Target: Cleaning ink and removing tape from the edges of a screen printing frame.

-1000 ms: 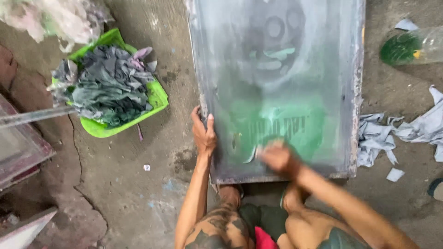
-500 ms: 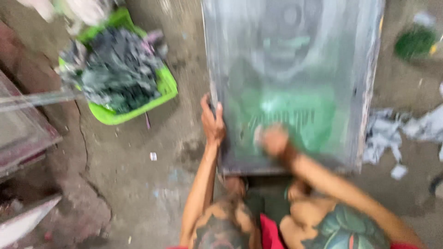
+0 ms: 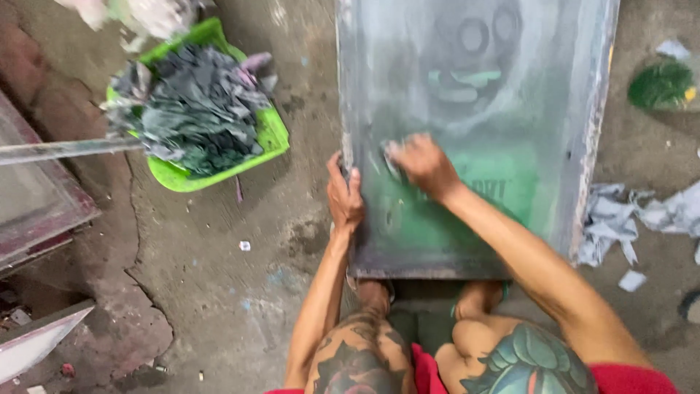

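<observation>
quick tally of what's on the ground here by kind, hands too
printing screen frame: 1
green basin of dark rags: 1
pale rag heap at the frame's right: 1
green-stained bottle: 1
hands, left hand gripping the frame edge, right hand pressing a cloth on the mesh: 2
total: 6

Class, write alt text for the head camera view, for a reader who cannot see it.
A person squats on a concrete floor, left hand gripping the edge of a framed printing screen smeared with green ink, right hand pressing a small rag on its mesh. A green basin of dark rags sits to the left.
</observation>
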